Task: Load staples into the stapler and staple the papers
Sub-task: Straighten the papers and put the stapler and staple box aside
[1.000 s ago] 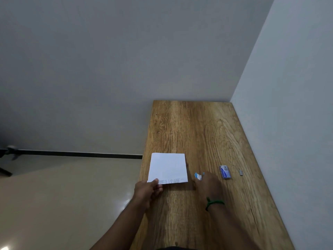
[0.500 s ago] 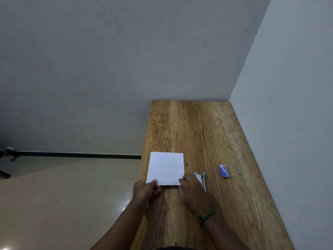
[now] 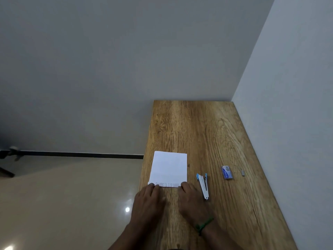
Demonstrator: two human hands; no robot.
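Papers (image 3: 169,168) — print illegible (staple box (image 3: 227,172) too)

Both forearms stretch forward from the bottom edge side by side, left hand (image 3: 149,197) and right hand (image 3: 191,200) lying palm-down near each other but apart, fingers (image 3: 185,187) stretched out pretty flat, knuckles up, right wrist angled slightly inward.

- The papers (image 3: 169,168) carry a band of small dark print along their near edge. It is too fine and blurred for any word or number to be read.
- The staple box (image 3: 226,172), well to the right of the papers, has a blue and white label with some print on it, too small to make out.
- No text, brand or number in the room is legible from here.
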